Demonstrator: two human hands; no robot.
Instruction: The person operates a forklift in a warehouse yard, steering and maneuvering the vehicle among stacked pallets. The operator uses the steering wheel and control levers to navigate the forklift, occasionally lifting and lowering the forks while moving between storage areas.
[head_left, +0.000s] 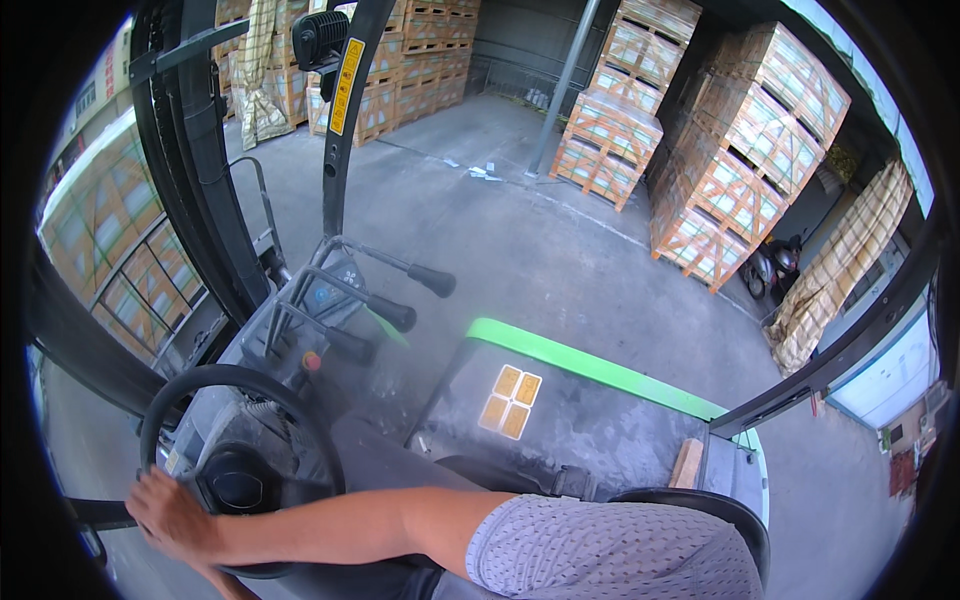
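I am in the driver's seat of a forklift. My right arm reaches across to the left, and my right hand (pixel 172 515) is closed around the lower left rim of the black steering wheel (pixel 243 372). Below that hand a sliver of another forearm shows, seemingly my left; its fingers cannot be made out. Beyond the wheel, black-knobbed control levers (pixel 432 280) rise from the grey console, touched by neither hand. A red button (pixel 312 361) sits between the wheel and the levers.
Crates stand in stacks, at the right (pixel 745 150) and far back (pixel 430 60). A grey pole (pixel 565 90) rises near them. Black mast rails (pixel 190 150) block part of the left. A wood block (pixel 687 463) lies on the green-edged cover (pixel 600 365). Scooters (pixel 770 265) stand beside a curtain (pixel 840 260).
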